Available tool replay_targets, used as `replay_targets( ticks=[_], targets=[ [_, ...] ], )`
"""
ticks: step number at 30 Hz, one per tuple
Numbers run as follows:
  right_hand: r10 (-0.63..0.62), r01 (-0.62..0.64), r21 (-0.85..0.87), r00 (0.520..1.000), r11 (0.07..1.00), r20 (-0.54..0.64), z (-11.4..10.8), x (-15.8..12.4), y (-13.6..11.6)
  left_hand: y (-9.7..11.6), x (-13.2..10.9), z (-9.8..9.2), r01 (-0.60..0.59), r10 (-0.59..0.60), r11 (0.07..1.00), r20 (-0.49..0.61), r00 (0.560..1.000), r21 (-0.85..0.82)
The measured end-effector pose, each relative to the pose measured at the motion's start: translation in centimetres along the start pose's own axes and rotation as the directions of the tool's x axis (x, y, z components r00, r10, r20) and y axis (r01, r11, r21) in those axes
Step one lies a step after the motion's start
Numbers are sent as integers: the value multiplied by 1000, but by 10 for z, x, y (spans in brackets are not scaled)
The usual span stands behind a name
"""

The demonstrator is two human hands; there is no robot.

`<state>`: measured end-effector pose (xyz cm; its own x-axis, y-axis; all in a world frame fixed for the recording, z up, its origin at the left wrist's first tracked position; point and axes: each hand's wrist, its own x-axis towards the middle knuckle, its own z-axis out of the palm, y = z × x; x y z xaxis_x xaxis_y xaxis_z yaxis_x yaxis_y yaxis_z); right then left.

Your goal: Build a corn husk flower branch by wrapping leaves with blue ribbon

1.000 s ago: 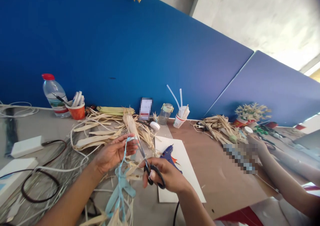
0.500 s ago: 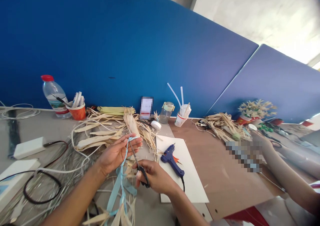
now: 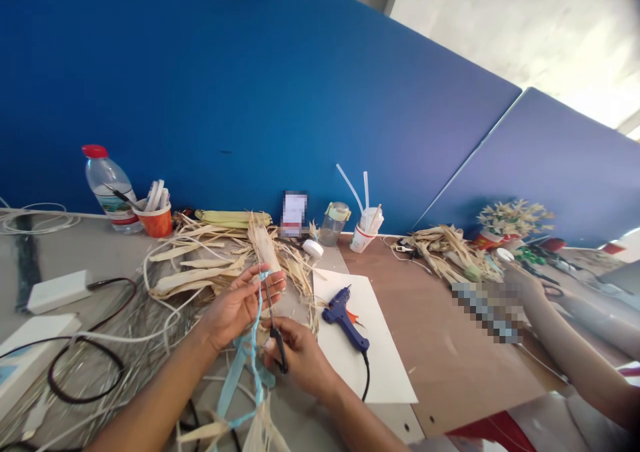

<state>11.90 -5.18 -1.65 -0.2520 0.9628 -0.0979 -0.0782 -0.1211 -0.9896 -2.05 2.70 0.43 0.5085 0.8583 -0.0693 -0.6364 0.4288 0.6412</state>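
My left hand (image 3: 235, 305) pinches a dried corn husk piece (image 3: 263, 245) together with the top of a light blue ribbon (image 3: 246, 359), which hangs down toward me. My right hand (image 3: 300, 359) grips black-handled scissors (image 3: 274, 325); their blades point up beside the ribbon, just under my left fingers. Loose husk strips hang at the ribbon's lower end.
A blue glue gun (image 3: 345, 315) lies on white paper (image 3: 370, 352). Husk piles (image 3: 210, 265), a water bottle (image 3: 107, 189), an orange cup (image 3: 156, 220), a jar (image 3: 333, 224), a cup of glue sticks (image 3: 364, 229), cables (image 3: 85, 365) and white boxes (image 3: 57, 291) crowd the table. Another person's arm (image 3: 565, 352) is at the right.
My right hand with the scissors has moved left and closer to the ribbon. The blades now stand nearly upright under my left fingers. The glue gun is uncovered.
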Motion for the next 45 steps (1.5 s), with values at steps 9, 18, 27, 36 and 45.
replay_targets(
  ticks=[9, 18, 27, 36, 45],
  targets=[
    [-51, 51, -18, 999, 999, 12, 1, 4, 3, -7, 2, -3, -4, 4, 999, -10, 1000, -37],
    [-51, 52, 51, 998, 997, -25, 3, 6, 8, -3, 1, -2, 36, -27, 995, -91, 995, 92],
    [-28, 28, 37, 1000, 999, -3, 2, 5, 12, 2, 7, -7, -74, 115, 976, -193, 974, 204],
    [-45, 43, 33, 998, 999, 46, 2, 1, 9, 4, 7, -5, -48, 38, 998, -246, 969, -36],
    [-63, 61, 29, 996, 998, 60, 1, 0, 9, -8, 11, -13, -62, 38, 988, -167, 985, -139]
  ],
)
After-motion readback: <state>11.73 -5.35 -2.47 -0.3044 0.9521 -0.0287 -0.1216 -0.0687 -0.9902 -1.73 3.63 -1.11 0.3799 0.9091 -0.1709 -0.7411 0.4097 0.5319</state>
